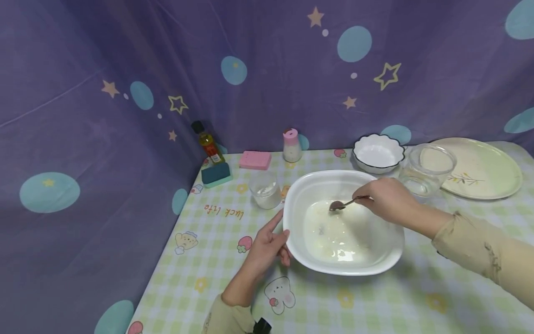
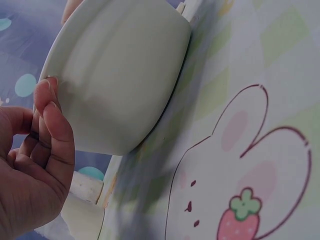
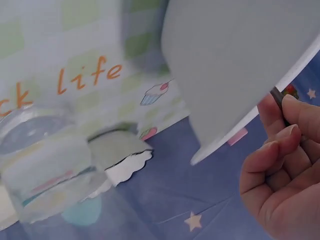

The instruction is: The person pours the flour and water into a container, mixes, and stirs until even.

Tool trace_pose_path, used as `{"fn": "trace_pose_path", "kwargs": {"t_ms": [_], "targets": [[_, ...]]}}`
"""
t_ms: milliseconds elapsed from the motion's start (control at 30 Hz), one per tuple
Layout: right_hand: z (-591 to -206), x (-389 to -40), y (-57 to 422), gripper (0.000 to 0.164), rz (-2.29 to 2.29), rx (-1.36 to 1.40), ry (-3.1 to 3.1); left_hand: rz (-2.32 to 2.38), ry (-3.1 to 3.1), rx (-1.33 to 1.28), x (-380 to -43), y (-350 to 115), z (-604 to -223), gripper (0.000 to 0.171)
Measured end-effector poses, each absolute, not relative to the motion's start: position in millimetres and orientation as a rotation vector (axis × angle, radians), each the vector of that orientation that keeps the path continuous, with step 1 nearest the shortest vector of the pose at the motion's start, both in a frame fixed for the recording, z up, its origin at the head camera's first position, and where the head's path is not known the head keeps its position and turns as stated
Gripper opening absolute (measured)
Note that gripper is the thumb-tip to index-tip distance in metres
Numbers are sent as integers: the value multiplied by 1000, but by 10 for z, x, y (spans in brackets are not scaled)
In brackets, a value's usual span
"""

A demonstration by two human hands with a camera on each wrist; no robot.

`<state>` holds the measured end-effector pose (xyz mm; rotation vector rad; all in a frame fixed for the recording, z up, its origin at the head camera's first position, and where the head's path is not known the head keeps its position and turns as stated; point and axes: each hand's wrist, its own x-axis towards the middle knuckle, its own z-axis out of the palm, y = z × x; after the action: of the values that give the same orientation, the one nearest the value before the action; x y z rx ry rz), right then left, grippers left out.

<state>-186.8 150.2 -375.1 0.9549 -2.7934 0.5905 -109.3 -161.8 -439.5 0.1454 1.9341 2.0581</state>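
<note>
Clock positions are read from the centre of the white basin [image 1: 375, 269] in the head view, with twelve on the far side. The basin stands on the checked tablecloth [image 1: 225, 269] and contains a pale, milky liquid [image 1: 331, 239].

The left hand [image 1: 266, 246] grips the basin's rim between eight and nine o'clock, thumb uppermost. The right hand [image 1: 389, 200] pinches the handle of a dark spoon [image 1: 337, 206], whose head lies toward eleven o'clock; whether it is in the liquid cannot be told.

Risks, in the inspector's judgement:

- Spillage. Lifting on the left hand's one-sided hold could tip the basin toward three o'clock.
- Splashing. A brisk spoon stroke could throw liquid over the rim.
- Loss of the spoon. The slim handle could turn or slip if the fingers become wet.
- Knock-over. The glass jar [image 1: 425, 174], at two o'clock beside the right forearm, could be struck by a wide elbow movement; the glass cup [image 1: 255, 186], near ten, by a leftward basin shift.
</note>
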Motion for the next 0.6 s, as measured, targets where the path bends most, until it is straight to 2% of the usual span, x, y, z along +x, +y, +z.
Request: {"fn": "trace_pose_path", "kwargs": {"t_ms": [333,600], "targets": [[-3675,-1872,1687,6,484,865,-2895,2058,1935,140,-1090,-1613,-4391,57],[-3605,-1774,1795,11,468,1006,-2892,2050,1940,114,-1097,-1610,-4388,56]]}}
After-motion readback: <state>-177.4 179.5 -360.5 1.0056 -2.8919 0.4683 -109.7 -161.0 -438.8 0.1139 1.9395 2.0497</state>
